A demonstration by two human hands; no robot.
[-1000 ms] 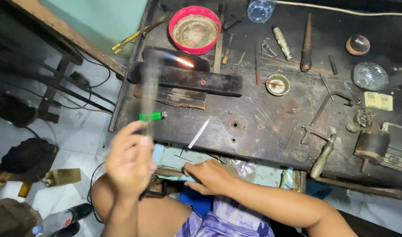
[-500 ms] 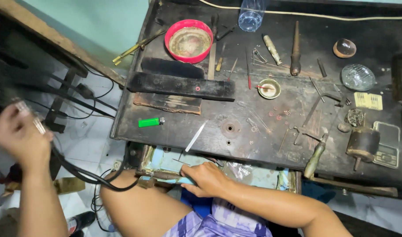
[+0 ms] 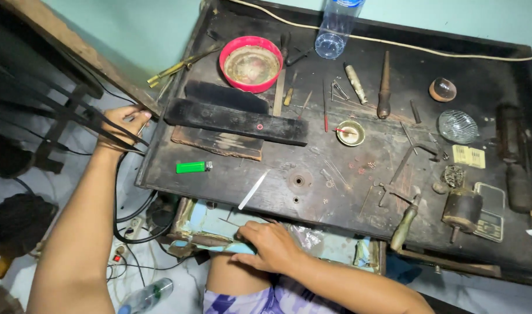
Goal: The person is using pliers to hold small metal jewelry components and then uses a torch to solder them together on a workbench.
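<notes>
The dark table [image 3: 394, 192] carries many small tools, and under its front edge an open drawer [image 3: 219, 224] shows a pale blue inside. The left hand [image 3: 123, 125] is out beside the left edge of the table, its fingers curled around black cables [image 3: 74, 113]. The right hand [image 3: 272, 247] rests flat on the drawer's front rim, fingers narrow, holding nothing visible. A red bowl [image 3: 251, 63] stands near the back of the table. A green lighter [image 3: 193, 167] lies near the left edge.

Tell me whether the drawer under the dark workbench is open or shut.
Open. The drawer is pulled out past the workbench front edge, its inside visible, and the right hand rests inside it.
</notes>
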